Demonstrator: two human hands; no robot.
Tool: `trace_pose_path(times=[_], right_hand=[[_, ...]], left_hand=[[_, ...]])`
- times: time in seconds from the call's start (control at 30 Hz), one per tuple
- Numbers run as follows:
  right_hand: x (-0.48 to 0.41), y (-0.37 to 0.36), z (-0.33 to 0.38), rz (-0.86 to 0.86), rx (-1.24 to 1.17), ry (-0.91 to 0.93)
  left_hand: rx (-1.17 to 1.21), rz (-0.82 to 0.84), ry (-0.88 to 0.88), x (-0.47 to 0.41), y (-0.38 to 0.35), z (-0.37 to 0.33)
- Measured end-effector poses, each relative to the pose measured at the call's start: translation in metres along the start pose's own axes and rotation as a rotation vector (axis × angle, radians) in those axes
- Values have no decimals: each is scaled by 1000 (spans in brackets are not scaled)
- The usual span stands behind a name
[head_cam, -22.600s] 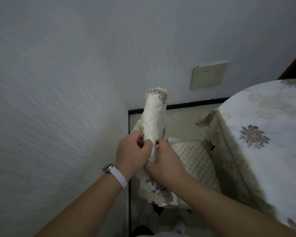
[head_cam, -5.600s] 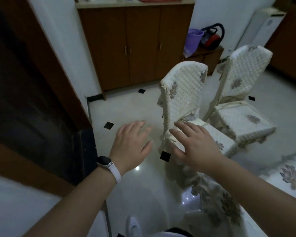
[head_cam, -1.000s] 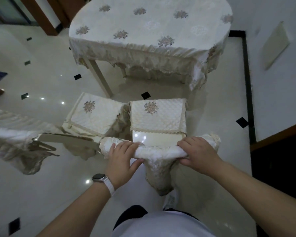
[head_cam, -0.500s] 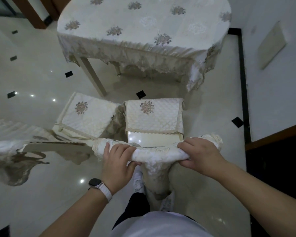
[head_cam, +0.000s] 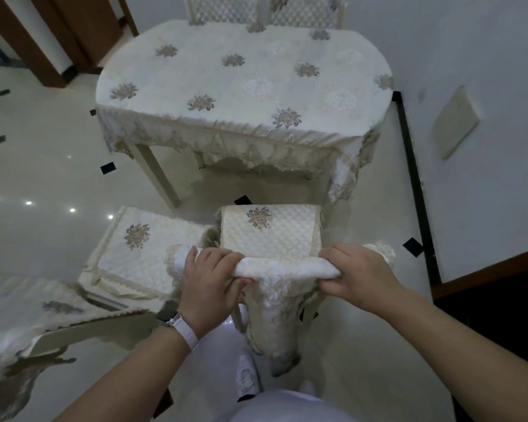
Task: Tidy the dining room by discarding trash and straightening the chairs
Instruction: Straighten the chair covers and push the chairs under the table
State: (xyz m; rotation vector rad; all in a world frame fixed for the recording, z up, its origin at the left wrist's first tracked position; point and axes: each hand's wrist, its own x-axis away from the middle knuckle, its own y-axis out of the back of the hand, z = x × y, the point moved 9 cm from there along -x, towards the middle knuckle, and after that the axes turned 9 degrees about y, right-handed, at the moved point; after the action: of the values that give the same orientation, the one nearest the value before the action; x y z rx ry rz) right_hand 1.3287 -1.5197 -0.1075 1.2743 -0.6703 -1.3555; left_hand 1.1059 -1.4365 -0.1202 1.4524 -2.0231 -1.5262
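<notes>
At the top rail of the near dining chair [head_cam: 287,268]: fingers [head_cam: 217,257] of the left hand [head_cam: 209,284] are curled over the padded rail from above, thumb tucked beneath, gripping it through the quilted cover. The right hand [head_cam: 358,275] is wrapped round the same rail toward its other end, knuckles up. The two holds are spaced apart, one near each corner. Chair: faces the table, its seat [head_cam: 272,236] just short of the hanging fringe of the floral cloth [head_cam: 256,141] and not yet tucked under; the back cover hangs slack below the rail, toward the person. Handling, as judged: a rigid frame under soft, loose fabric; moderate weight; likely to slide readily on the glossy tiled floor [head_cam: 43,166]. The cover may shift or bunch under the palms, so the firm rail beneath it is the place to hold, at both ends, to keep the chair square while it is pushed. Adjacent: second covered chair [head_cam: 137,248] at the left, its seat close against the first and set at a slant to the table. Beyond: oval tabletop [head_cam: 241,86] under the cloth; two lattice-backed chairs [head_cam: 223,10] at its far side. Also: white-strapped watch [head_cam: 166,316] on the left wrist; pale panel [head_cam: 454,123] on the right wall.
</notes>
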Motion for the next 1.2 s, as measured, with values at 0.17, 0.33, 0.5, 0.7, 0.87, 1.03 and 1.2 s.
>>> trace_pose_path(times=[0.17, 0.33, 0.5, 0.7, 0.87, 1.03, 1.2], right_hand=[[-33, 0, -6, -28, 34, -18], [-66, -3, -7, -84, 63, -64], [-88, -21, -9, -73, 63, -146], [-110, -31, -9, -82, 94, -197], [-131, -31, -16, -95, 130, -228], [-144, -33, -25, -101, 159, -207], [-154, -25, -40, -126, 190, -179]], left_hand=[[54, 33, -5, -43, 0, 25], [67, 52, -75, -86, 7, 46], [104, 73, -143, -115, 9, 73], [163, 86, -205, -146, 10, 93], [163, 123, -142, -174, 6, 111], [162, 153, -98, -193, 4, 124], [155, 94, -144, -203, 4, 114]])
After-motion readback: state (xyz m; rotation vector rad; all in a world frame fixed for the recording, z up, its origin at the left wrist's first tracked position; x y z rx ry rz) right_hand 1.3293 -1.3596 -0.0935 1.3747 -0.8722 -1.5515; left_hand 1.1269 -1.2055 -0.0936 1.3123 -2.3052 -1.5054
